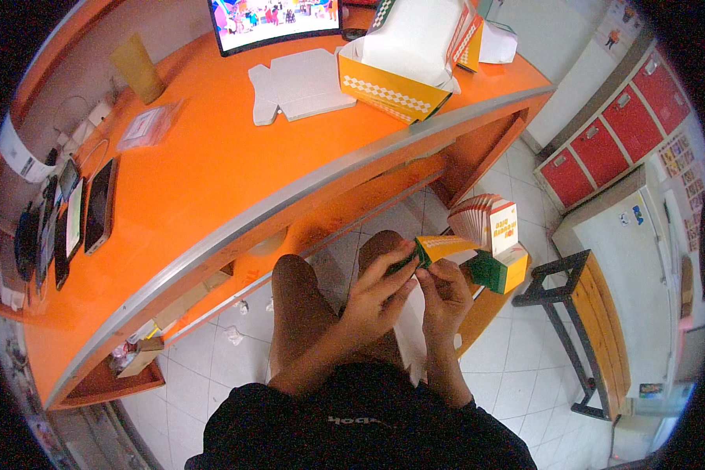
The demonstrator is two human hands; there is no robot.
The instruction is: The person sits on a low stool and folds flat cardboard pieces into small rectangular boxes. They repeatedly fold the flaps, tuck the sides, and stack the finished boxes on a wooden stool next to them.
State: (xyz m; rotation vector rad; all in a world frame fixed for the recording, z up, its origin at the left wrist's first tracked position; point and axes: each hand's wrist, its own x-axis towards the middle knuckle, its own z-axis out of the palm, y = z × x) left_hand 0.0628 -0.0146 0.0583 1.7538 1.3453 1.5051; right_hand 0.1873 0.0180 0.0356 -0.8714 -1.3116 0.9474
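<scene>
Seated person, head view looking down over the lap. Both hands meet above the knees, in front of the curved orange desk [211,164]. The left hand [380,290] closes its grip on the green end of a flat yellow-and-green carton blank [445,247], fingers curled over the top and thumb beneath, so the card is steadied near its fold. The right hand [445,294] pinches the same blank from below, fingertips pressed together on the card just beside the left hand; the two grips sit close, which suits working a crease rather than carrying. The yellow end of the blank juts out to the person's right, free of both hands.

Just beyond the right hand stands a fanned stack of further blanks [489,223], upright in an open green-and-yellow box [500,270] and within easy reach. On the desk lie flat white unfolded cartons [298,86], a larger open yellow patterned box [392,90] and a curved monitor [278,19]; several phones [86,215] rest along its left edge. Red lockers [619,129] line the far right wall.
</scene>
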